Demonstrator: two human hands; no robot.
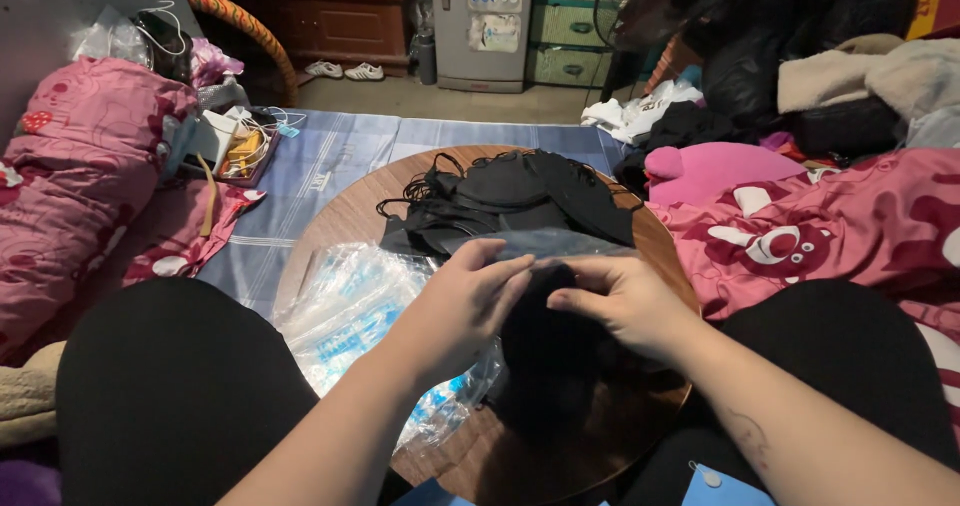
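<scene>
Over a round wooden table (340, 221), my left hand (462, 301) and my right hand (620, 301) both grip a clear plastic bag (560, 249) with a black cloth piece (545, 351) inside it. The left fingers pinch the bag's upper edge; the right fingers press on the black piece from the right. A pile of black cloth pieces with thin strings (510, 201) lies at the table's far side. A heap of clear plastic bags (350, 311) lies to the left of my hands.
Pink patterned bedding (80, 176) lies at left, and a pink patterned blanket (850, 231) at right. A small box of cables (240, 151) sits on the blue mat (340, 156). Dark clothes (790, 46) are piled at the back right.
</scene>
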